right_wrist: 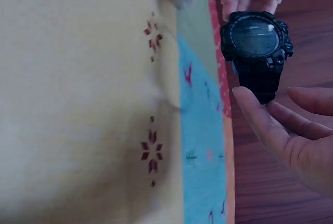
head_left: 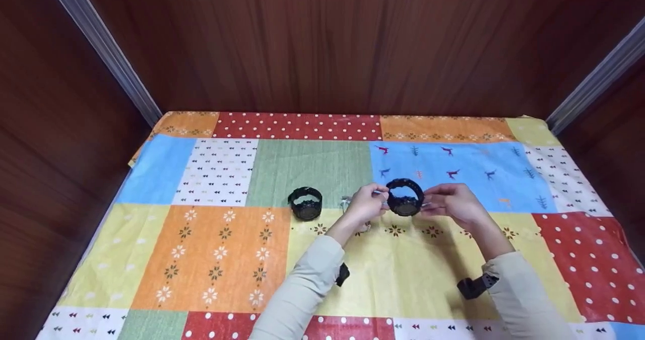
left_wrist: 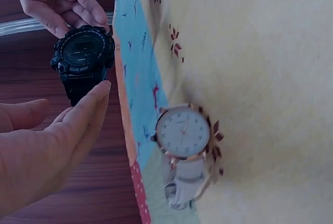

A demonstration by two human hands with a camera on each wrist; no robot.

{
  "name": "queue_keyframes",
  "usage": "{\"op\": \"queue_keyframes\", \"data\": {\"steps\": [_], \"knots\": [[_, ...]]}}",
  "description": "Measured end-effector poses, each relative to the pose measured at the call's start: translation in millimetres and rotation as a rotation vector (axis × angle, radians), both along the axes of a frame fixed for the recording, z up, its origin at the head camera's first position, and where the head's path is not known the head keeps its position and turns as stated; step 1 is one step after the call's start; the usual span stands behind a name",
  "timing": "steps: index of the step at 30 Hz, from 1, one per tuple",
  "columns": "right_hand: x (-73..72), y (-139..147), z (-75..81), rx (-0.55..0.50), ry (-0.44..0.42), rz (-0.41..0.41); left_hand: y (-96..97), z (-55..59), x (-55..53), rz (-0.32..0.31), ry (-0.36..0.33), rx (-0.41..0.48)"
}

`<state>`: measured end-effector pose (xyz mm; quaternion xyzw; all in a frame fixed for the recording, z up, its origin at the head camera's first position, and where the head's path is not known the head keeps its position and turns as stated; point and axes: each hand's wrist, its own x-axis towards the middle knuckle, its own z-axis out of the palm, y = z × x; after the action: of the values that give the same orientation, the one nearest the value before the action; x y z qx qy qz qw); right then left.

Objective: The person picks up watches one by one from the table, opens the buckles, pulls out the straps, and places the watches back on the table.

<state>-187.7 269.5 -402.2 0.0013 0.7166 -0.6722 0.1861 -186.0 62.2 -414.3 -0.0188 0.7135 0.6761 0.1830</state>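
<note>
A black digital sport watch (head_left: 404,209) with its strap closed in a loop is held up over the cloth, its face turned toward the wearer. My left hand (head_left: 365,205) grips its left side with the fingertips. On the opposite side, my right hand (head_left: 456,205) holds it between thumb and fingers. In the left wrist view, a watch with a round white dial and pale strap (left_wrist: 183,133) lies beneath the hands; the left hand mostly hides it in the head view. Left of the hands, another black watch (head_left: 306,209) stands on the cloth with its strap looped.
A patchwork-patterned tablecloth (head_left: 221,259) covers the table. Dark wood panels (head_left: 302,43) rise behind and at both sides, with metal strips (head_left: 108,53) at the corners. Each forearm wears a dark strapped device (head_left: 473,285) near the sleeve cuff.
</note>
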Motion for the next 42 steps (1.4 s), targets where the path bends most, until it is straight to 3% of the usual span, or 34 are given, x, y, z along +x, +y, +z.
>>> {"op": "queue_keyframes", "data": {"steps": [8,26,42], "knots": [[-1.4,-11.6,11.2,0.012,0.033,0.023,-16.7,10.6,-1.4,0.026,-0.026,0.068],[3.5,-48.0,27.5,-0.017,0.053,0.080,-54.4,21.8,2.9,0.121,0.004,0.074],[11.8,-62.7,35.3,-0.080,0.049,0.129,-74.6,30.4,9.4,0.124,-0.008,0.092]]}}
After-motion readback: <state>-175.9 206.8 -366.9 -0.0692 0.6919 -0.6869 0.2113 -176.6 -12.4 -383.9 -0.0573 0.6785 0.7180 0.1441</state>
